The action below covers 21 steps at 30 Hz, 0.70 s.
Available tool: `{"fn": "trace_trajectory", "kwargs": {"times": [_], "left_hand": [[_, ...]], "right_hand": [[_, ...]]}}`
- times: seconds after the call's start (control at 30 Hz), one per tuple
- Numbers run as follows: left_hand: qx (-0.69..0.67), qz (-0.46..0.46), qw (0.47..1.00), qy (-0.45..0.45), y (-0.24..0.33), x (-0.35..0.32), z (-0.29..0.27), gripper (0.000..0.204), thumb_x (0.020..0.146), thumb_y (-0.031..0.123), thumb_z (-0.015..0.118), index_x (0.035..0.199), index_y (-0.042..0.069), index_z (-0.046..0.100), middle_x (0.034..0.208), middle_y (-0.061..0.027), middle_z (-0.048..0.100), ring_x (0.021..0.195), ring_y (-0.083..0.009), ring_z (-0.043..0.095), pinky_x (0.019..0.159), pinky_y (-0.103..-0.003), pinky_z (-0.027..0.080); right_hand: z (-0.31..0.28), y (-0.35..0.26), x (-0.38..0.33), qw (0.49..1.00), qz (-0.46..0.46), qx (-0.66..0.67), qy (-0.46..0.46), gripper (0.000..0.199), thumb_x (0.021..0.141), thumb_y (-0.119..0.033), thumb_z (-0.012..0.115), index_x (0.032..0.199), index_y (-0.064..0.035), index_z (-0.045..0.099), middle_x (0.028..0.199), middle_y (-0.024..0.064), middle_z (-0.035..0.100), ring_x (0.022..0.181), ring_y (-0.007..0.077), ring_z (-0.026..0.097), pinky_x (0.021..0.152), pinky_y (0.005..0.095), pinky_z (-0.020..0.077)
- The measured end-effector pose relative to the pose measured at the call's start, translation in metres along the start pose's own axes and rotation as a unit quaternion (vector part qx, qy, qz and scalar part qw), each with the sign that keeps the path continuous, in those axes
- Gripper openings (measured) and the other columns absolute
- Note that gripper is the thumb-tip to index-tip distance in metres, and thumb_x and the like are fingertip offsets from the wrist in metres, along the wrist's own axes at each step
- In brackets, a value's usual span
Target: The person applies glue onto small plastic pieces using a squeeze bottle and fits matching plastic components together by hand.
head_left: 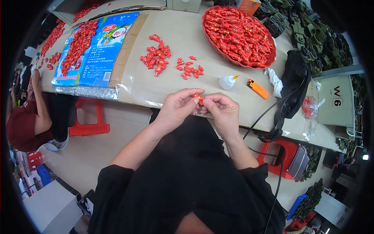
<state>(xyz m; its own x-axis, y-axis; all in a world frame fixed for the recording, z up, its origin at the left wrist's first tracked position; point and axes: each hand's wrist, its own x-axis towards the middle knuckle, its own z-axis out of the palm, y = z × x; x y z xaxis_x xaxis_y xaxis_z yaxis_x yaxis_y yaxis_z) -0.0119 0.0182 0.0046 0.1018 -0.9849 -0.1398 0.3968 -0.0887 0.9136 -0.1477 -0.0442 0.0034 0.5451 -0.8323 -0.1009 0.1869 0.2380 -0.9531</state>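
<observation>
Between my two hands, just over the table's near edge, is a small red plastic figure piece (200,100) with yellow marks. My left hand (180,104) pinches it from the left with thumb and forefinger. From the other side, the thumb and fingers of my right hand (223,110) press on it too. Beyond my hands lie a loose pile of red figures (156,58) and a smaller group of red parts (191,71). A white squeeze bottle (227,82) with a yellow tip lies near my right hand, beside an orange lighter (258,89).
A red basin (269,62) heaped with red figures stands at the far right. Crumpled tissue (275,82), a black bag (293,84) and a cable (265,118) lie right. At left, blue printed cardboard (97,64) bears more figures. A person (29,124) sits at far left.
</observation>
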Motion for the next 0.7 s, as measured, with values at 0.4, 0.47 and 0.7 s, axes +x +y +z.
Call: {"fn": "trace_trajectory", "kwargs": {"times": [0.4, 0.47, 0.7], "left_hand": [[0.017, 0.015, 1.000, 0.012, -0.0007, -0.0006, 0.0016, 0.025, 0.085, 0.002, 0.043, 0.109, -0.001, 0.052, 0.077, -0.0021, 0.054, 0.065, -0.0054, 0.047, 0.061, -0.018, 0.041], [0.014, 0.015, 1.000, 0.021, -0.0019, -0.0007, 0.0019, 0.025, 0.085, 0.001, 0.043, 0.109, 0.000, 0.052, 0.080, -0.0025, 0.053, 0.066, -0.0057, 0.047, 0.061, -0.018, 0.041], [0.011, 0.030, 0.999, 0.016, -0.0035, 0.0000, 0.0016, 0.025, 0.085, 0.000, 0.043, 0.109, 0.000, 0.051, 0.086, -0.0033, 0.048, 0.066, -0.0065, 0.047, 0.061, -0.019, 0.041]], "right_hand": [[0.0017, -0.0005, 0.0004, 1.000, 0.008, 0.006, 0.001, 0.007, 0.079, 0.000, 0.055, 0.084, 0.0044, 0.057, 0.077, 0.0085, 0.060, 0.066, 0.0111, 0.058, 0.063, 0.0218, 0.0489], [0.0019, -0.0002, 0.0005, 1.000, 0.009, 0.007, -0.001, 0.006, 0.079, 0.001, 0.055, 0.084, 0.0045, 0.057, 0.078, 0.0086, 0.059, 0.067, 0.0114, 0.058, 0.063, 0.0219, 0.0489], [0.0024, -0.0017, 0.0002, 1.000, 0.011, -0.001, 0.013, 0.005, 0.079, 0.002, 0.056, 0.083, 0.0053, 0.056, 0.080, 0.0084, 0.057, 0.068, 0.0123, 0.058, 0.064, 0.0230, 0.0496]]}}
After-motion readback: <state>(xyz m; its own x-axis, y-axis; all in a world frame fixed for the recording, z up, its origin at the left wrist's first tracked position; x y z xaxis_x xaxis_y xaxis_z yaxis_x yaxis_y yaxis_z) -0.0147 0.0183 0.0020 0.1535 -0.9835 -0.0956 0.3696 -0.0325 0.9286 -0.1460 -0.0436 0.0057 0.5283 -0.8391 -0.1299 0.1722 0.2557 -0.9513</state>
